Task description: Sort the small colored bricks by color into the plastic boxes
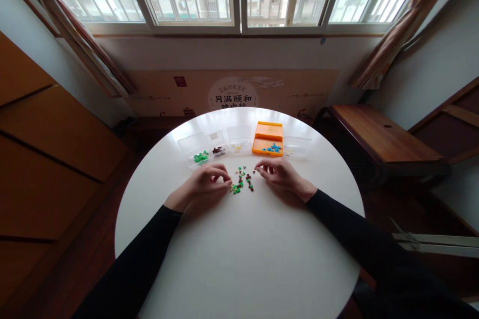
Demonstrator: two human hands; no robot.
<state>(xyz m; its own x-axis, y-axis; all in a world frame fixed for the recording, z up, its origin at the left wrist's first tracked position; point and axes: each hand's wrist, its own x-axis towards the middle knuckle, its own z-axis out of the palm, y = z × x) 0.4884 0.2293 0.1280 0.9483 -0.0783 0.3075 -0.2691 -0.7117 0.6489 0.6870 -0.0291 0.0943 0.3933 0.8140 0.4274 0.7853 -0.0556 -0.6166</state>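
A small scatter of green and dark red pieces (242, 181) lies on the round white table (239, 254) between my hands. My left hand (205, 183) rests just left of the scatter, fingers curled, fingertips touching the green pieces at its edge. My right hand (281, 174) lies just right of the scatter, fingers bent and pinched near a dark piece; whether it holds one is too small to tell. Both arms wear black sleeves.
Behind the scatter stands a row of boxes: a clear one with green pieces (196, 152), one with dark red pieces (217, 144), one with yellow bits (239, 140), an orange box with blue pieces (268, 139), and a clear box (297, 146). A wooden bench (377, 137) stands right.
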